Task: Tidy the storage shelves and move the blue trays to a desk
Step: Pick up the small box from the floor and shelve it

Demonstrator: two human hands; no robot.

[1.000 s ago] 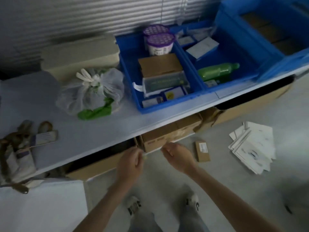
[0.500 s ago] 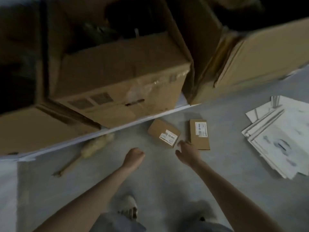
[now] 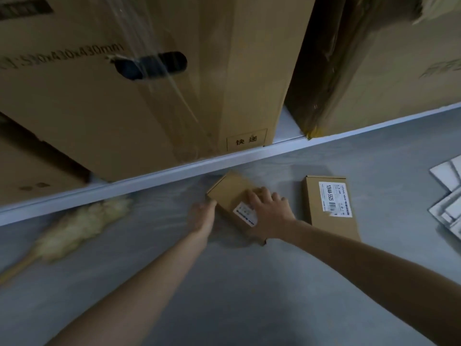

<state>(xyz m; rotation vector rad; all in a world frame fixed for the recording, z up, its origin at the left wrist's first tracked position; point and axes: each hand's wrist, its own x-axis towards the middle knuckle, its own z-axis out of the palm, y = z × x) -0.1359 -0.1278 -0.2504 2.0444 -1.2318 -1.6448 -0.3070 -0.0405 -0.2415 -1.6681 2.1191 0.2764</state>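
Floor, just in front of the bottom shelf edge (image 3: 224,159). Small cardboard box (image 3: 230,193) lies flat, long axis slanting from the shelf edge back toward the person's right. Right hand (image 3: 268,211) spread flat over its near labelled end, fingers draped on top. Left hand (image 3: 203,216) loosely curled, touching the box's left side. Both hands bracket it; likely a two-handed lift. Second labelled box (image 3: 329,208) just right, untouched. Duster (image 3: 74,228) at left. No blue trays visible.

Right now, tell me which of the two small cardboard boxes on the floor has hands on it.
The angled small box nearest the shelf edge: right hand lies on top, left hand at its side. The other small box lies untouched.
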